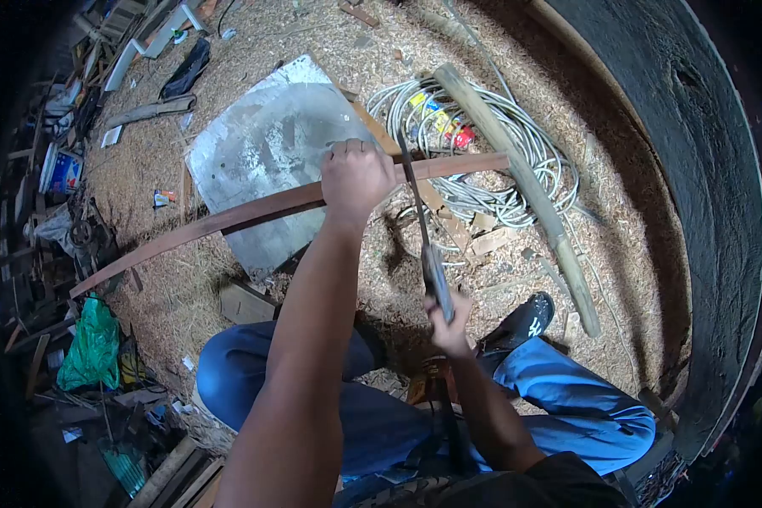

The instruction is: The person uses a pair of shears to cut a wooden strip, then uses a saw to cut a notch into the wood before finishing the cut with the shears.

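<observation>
My left hand (357, 178) is closed around a long reddish-brown wooden strip (229, 218), which lies across the tilted grey metal-topped surface (271, 144). In my right hand (450, 326) is the handle end of what looks like a hand saw (422, 203), seen nearly edge-on. Its narrow dark blade crosses the strip just right of my left hand. How deep the blade sits in the wood cannot be made out. The strip's right end reaches a round wooden pole (512, 157).
A coil of grey cable (559, 169) lies beneath the pole, with a colourful packet (440, 118) among its loops. Wood shavings cover the ground. A dark curved wall (694, 212) borders the right side. Scrap wood and a green plastic bag (91, 347) lie at left.
</observation>
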Demonstrator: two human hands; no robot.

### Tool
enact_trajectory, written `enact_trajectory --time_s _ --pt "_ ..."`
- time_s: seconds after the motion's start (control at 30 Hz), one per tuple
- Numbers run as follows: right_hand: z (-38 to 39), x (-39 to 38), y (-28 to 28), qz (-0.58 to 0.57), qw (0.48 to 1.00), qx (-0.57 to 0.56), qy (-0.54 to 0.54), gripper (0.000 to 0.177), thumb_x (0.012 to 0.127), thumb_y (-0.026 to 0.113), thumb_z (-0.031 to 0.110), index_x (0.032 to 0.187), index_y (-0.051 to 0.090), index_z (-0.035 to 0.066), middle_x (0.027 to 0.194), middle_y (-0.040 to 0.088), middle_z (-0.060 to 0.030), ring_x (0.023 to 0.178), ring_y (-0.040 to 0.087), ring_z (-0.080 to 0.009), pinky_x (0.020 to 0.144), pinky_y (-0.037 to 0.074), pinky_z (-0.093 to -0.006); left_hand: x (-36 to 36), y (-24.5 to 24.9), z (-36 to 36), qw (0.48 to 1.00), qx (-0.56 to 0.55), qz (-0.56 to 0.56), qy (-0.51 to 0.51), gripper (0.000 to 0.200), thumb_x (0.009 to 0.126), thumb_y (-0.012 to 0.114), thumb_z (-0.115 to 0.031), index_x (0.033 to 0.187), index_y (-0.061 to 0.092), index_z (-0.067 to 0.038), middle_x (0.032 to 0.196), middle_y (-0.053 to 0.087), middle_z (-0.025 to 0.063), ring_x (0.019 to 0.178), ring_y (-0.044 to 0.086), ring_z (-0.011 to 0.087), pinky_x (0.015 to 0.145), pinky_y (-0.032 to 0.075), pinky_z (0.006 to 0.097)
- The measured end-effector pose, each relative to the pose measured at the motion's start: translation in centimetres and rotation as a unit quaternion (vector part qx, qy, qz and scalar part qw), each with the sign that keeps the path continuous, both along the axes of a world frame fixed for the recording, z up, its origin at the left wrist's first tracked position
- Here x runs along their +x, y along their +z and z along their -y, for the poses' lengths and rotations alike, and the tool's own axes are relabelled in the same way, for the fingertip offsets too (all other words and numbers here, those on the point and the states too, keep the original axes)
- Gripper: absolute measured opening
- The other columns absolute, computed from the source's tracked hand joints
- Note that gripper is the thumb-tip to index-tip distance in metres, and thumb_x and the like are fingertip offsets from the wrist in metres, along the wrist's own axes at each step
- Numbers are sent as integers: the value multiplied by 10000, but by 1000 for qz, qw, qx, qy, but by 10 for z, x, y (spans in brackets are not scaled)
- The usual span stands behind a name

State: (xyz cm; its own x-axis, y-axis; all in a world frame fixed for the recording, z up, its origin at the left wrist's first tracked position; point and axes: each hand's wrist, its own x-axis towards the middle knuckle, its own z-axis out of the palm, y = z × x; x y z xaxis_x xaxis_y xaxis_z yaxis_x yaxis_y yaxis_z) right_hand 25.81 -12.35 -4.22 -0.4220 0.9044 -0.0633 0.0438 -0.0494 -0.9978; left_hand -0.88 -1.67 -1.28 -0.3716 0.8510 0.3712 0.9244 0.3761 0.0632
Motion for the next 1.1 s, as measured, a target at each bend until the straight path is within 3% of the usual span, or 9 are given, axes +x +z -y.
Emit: enact_trajectory --time_s 0.07,0.17,0.33,0.43,0.5,0.6,0.7,0.77,1.1 --pt "12 15 -7 -12 999 37 15 98 762 595 47 679 552 19 585 506 -41 493 496 -151 490 378 -292 1 3 -3 1000 2 -3 2 208 793 575 -178 684 678 -34 708 662 125 679 660 287 653 535 416" --pt "12 20 -8 -16 999 -4 35 55 731 561 42 682 559 19 580 519 -52 494 530 -178 493 391 -289 1 1 1 1000 1 -6 -1 207 797 576 -174 686 679 -34 713 664 128 682 660 290 658 535 420" --pt "-38 -28 -5 30 999 -36 22 76 776 557 33 701 559 20 579 501 -22 509 513 -132 498 380 -271 2 0 0 1000 -2 -5 -4 207 802 576 -172 689 681 -35 723 663 130 706 664 292 677 533 419" --pt "-19 -13 3 14 998 -49 23 89 796 556 28 707 556 21 585 500 -10 522 498 -111 506 386 -267 0 2 1 1000 2 3 -2 208 800 576 -175 686 679 -33 722 661 127 717 664 289 681 532 414" --pt "5 12 2 -6 999 24 36 73 776 553 33 705 555 17 593 520 -37 519 529 -142 523 425 -283 0 1 0 1000 0 18 -4 207 797 578 -175 684 677 -32 727 663 129 719 665 288 678 531 414" --pt "13 24 -2 23 998 39 47 70 771 546 38 704 559 22 594 531 -43 503 537 -158 519 434 -287 1 3 -1 1000 -23 16 5 206 797 577 -175 689 679 -32 728 666 130 723 667 287 679 533 415" --pt "-18 -7 4 5 999 28 34 87 784 556 44 699 552 27 584 517 -37 485 512 -154 512 425 -285 2 4 0 1000 -12 -4 -4 205 793 577 -178 689 679 -33 729 666 127 712 665 287 677 534 413" --pt "-42 -27 4 18 997 -60 34 112 805 560 52 697 544 31 575 501 -22 483 495 -141 505 408 -279 0 1 1 1000 -14 0 -2 205 792 577 -180 689 679 -35 728 667 126 702 663 287 675 535 412" --pt "18 23 -11 2 999 -5 37 140 825 554 63 691 530 29 580 495 -14 509 487 -120 509 397 -277 0 -1 0 1000 1 -19 -4 199 776 578 -180 662 672 -47 701 660 121 674 663 277 658 539 414"
